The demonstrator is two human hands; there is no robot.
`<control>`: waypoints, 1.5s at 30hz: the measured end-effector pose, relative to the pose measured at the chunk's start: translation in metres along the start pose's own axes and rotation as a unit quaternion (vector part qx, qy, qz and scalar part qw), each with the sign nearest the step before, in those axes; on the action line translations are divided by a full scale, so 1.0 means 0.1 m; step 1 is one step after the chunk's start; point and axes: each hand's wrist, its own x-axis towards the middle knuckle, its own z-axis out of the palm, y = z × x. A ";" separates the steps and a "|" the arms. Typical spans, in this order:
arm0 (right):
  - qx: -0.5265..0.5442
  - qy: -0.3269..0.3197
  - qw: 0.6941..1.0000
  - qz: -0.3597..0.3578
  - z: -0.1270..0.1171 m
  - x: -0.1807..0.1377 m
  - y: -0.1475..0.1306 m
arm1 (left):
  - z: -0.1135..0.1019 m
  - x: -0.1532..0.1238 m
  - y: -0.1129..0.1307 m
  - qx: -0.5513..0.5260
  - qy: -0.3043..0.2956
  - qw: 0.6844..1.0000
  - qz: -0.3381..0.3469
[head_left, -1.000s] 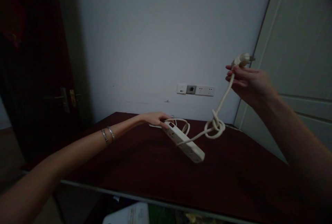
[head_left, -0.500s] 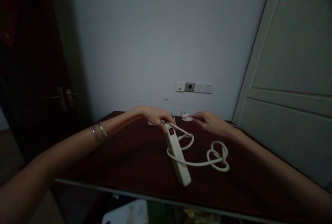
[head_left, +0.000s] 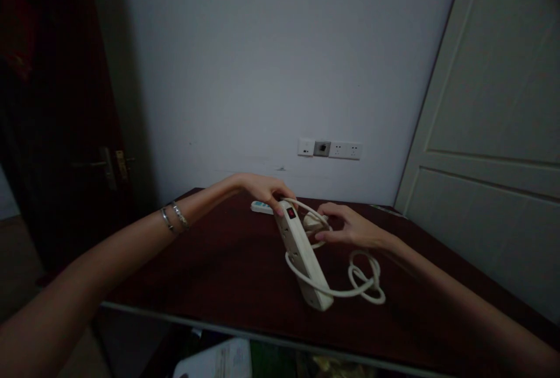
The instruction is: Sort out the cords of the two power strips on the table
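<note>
My left hand (head_left: 266, 189) grips the upper end of a white power strip (head_left: 304, 255), close to its red switch (head_left: 292, 213). The strip slants down toward me, and its sockets face left. Just right of the switch end, my right hand (head_left: 353, 227) has its fingers around a white plug (head_left: 312, 223). A loop of the white cord passes by the plug; whether the plug is through the loop I cannot tell. More cord (head_left: 345, 293) wraps the strip's lower part and runs to a loose tangle (head_left: 365, 273) on the right.
A white remote control (head_left: 261, 207) lies behind my left hand on the dark red tabletop (head_left: 210, 261). Wall sockets (head_left: 345, 150) sit above the table's back edge. A pale door or panel (head_left: 490, 179) stands right, a dark door (head_left: 56, 133) left. A white object (head_left: 219, 360) lies below the front edge.
My right hand has brought the plug left and down, from behind the strip to the cord loop beside it. The strip has turned a little, showing its sockets, and the remote shows more.
</note>
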 end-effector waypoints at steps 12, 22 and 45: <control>-0.010 0.067 0.997 -0.038 0.17 0.10 0.05 | -0.18 0.10 -0.12 -0.032 -0.035 0.999 -0.019; -0.152 0.232 0.956 -0.095 0.22 0.16 0.20 | -0.28 0.19 -0.54 -0.047 0.039 0.998 -0.005; -0.041 0.339 0.935 -0.098 0.19 0.61 0.61 | 0.19 0.70 -1.30 -0.309 0.324 0.894 0.008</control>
